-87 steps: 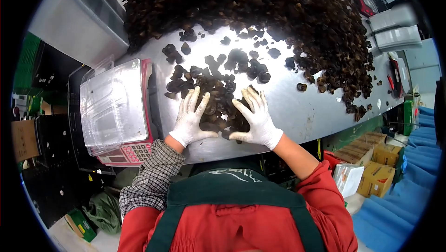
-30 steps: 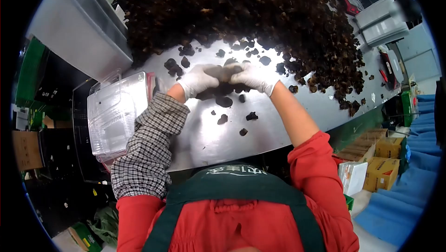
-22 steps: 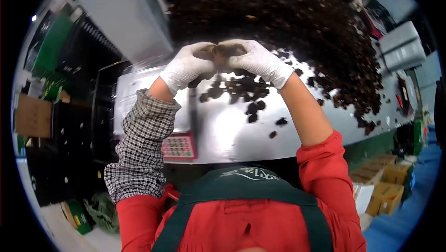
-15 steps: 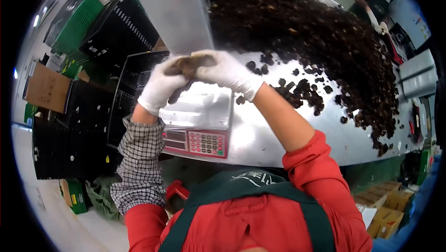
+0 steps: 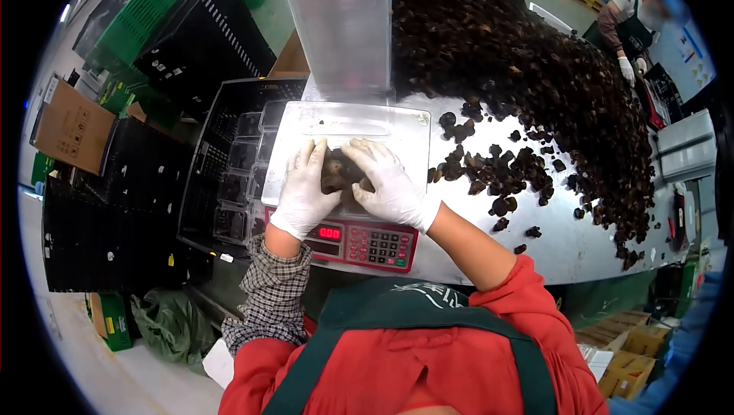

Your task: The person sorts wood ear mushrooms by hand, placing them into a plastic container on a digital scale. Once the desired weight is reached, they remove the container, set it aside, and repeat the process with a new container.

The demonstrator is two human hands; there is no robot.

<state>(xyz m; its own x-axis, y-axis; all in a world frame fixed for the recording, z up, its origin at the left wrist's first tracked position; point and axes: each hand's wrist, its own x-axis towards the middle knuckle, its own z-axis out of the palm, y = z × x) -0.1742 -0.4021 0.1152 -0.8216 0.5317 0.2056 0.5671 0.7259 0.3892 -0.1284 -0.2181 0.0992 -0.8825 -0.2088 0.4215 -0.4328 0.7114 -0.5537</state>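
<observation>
My left hand (image 5: 306, 192), in a white glove, curves round the left side of a clump of dark brown pieces (image 5: 333, 173) that look like dried mushrooms. From the other side my right hand (image 5: 388, 184), gloved too, closes on the same clump. Both hands are low over the metal pan of a red weighing scale (image 5: 367, 115). Whether a clear box surrounds the clump I cannot make out. The scale's lit display (image 5: 329, 233) appears to read 0.00.
A big heap of the same dark pieces (image 5: 527, 55) covers the metal table (image 5: 451, 250). On the left, a black crate (image 5: 200, 174) holds several clear plastic boxes (image 5: 243, 156). A clear upright panel (image 5: 336, 25) stands behind the scale. A co-worker (image 5: 628, 29) is at the far right.
Both hands have come down onto the scale with the dark clump between them. The view has shifted, so the scale's pan and lit display show more fully.
</observation>
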